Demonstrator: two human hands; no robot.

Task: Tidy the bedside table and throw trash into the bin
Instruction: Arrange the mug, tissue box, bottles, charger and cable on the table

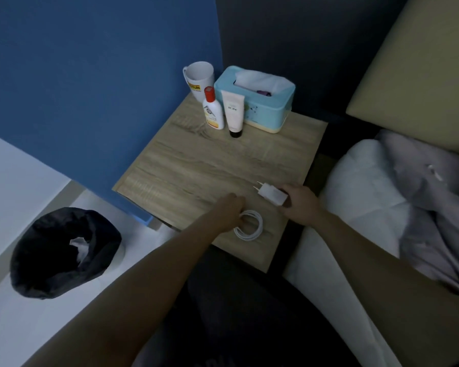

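Note:
On the wooden bedside table (196,165), near its front edge, lies a coiled white cable (251,226). My left hand (229,210) rests on the coil's left side with its fingers closed around the loops. My right hand (300,200) holds a white charger plug (272,194) just above the table, its prongs pointing left. At the table's back stand a white mug (199,79), a white bottle with a red cap (212,109), a white tube with a black cap (233,112) and a light blue tissue box (260,99).
A bin lined with a black bag (64,250) stands on the floor at the lower left, with a crumpled white tissue inside. A blue wall panel (90,88) borders the table's left side. A bed with white pillows (366,186) lies to the right.

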